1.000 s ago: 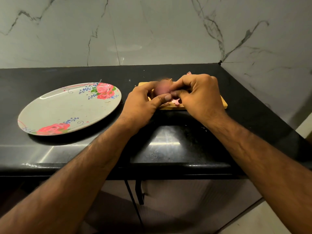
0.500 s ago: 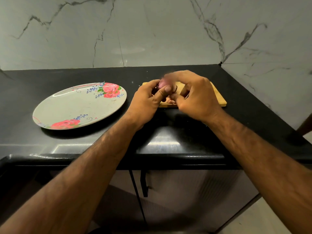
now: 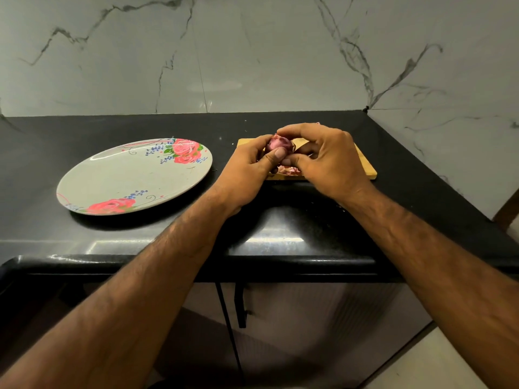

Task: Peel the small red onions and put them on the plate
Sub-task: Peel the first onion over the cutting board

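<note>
A small red onion (image 3: 278, 143) is held above the wooden cutting board (image 3: 365, 167). My left hand (image 3: 247, 169) grips it from the left, thumb across its front. My right hand (image 3: 328, 161) curls over it from the right, fingertips on its top and thumb underneath. Loose pink peel (image 3: 289, 170) lies on the board beneath the hands. A pale oval plate (image 3: 126, 181) with pink roses painted on it sits to the left with nothing on it.
The black countertop (image 3: 280, 234) runs from the marble wall (image 3: 252, 51) to a rounded front edge. A marble side wall closes the right end. Cabinet doors with a black handle (image 3: 241, 307) lie below.
The view shifted so the plate now sits further right in the frame. My right hand's fingers moved over the top of the onion, whose purple surface now shows more plainly.
</note>
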